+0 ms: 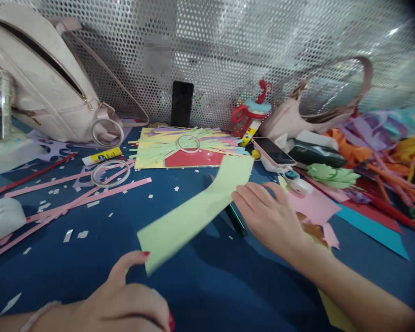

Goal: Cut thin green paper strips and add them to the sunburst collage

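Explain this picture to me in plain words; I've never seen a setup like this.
There is no machine here, just a person's two bare hands. The single picture comes from a camera worn on their head, looking forward and down.

The right hand holds a pale green paper strip by its edge. The left hand is at the strip's near end, index finger extended; whether it touches is hard to tell.

On the blue table lie pink strips, a yellow glue stick and small white scraps. Farther back, a dark phone stands upright behind a layered paper piece, with a bag on either side.
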`<state>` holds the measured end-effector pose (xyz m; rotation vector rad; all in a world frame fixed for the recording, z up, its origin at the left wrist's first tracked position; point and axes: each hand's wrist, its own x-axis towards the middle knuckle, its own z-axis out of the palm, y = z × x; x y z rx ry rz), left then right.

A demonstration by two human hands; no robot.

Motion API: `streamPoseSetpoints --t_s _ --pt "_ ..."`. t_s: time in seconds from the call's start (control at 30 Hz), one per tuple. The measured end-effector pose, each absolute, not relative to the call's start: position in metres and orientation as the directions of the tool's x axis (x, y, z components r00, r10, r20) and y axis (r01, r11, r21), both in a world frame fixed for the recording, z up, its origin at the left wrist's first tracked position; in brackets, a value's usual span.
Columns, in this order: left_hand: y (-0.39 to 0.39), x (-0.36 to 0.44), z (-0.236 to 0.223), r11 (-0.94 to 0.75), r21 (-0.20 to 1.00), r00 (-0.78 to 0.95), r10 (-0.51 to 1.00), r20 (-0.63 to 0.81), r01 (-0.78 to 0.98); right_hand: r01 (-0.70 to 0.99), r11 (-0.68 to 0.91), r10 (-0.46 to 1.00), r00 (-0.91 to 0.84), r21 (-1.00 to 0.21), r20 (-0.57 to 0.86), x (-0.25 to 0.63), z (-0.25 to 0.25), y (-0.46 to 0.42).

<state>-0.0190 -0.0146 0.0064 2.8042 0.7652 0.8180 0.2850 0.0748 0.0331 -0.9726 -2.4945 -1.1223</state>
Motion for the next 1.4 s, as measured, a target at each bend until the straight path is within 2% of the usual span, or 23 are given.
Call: streamPoseSetpoints --t_s 0.03,0.1,0.23,0.3,0.5,0.73,0.87,0.93,1.0,1.13,1.2,1.4 --pt "-0.013 -0.017 0.007 -0.91 0.255 0.733 0.414 0.54 0.327 0.651 0.488 0.511 -0.753 0.582 0.414 0.285 0.031 0.075" --pt "-0.007 -0.012 0.009 -0.926 0.248 0.717 0.378 0.586 0.285 0.625 0.535 0.543 -0.77 0.568 0.335 0.284 0.028 0.075" --pt "0.006 -0.004 0.007 -0.814 0.3 0.636 0.578 0.512 0.498 0.557 0.673 0.514 -0.825 0.486 0.234 0.284 0.025 0.073" --pt "0.008 -0.004 0.005 -0.777 0.279 0.64 0.625 0.447 0.564 0.535 0.721 0.495 -0.843 0.441 0.212 0.284 0.026 0.072" --pt "0.013 -0.004 -0.001 -0.768 0.141 0.674 0.622 0.399 0.625 0.522 0.807 0.488 -0.853 0.277 0.186 0.283 0.031 0.067" --pt "0.014 -0.002 -0.002 -0.759 0.19 0.667 0.641 0.38 0.622 0.436 0.873 0.4 -0.896 0.219 0.191 0.266 0.017 0.058" --pt "0.012 -0.002 -0.003 -0.786 0.146 0.69 0.602 0.402 0.601 0.46 0.888 0.451 -0.862 -0.013 0.23 0.265 0.019 0.057" --pt "0.012 -0.002 -0.004 -0.802 0.134 0.708 0.581 0.402 0.583 0.499 0.855 0.518 -0.834 -0.143 0.191 0.269 0.025 0.057" --pt "0.013 -0.003 -0.003 -0.814 0.163 0.72 0.572 0.392 0.558 0.537 0.816 0.568 -0.814 -0.216 0.123 0.274 0.031 0.058" --pt "0.019 -0.004 0.002 -0.833 0.232 0.744 0.553 0.375 0.502 0.596 0.769 0.606 -0.795 -0.231 -0.031 0.279 0.041 0.058" --pt "0.022 -0.005 0.006 -0.836 0.254 0.757 0.548 0.357 0.486 0.605 0.767 0.608 -0.792 -0.211 -0.06 0.279 0.041 0.057" --pt "0.024 -0.005 0.008 -0.828 0.274 0.75 0.56 0.353 0.489 0.502 0.855 0.516 -0.85 -0.133 0.105 0.261 0.018 0.049"
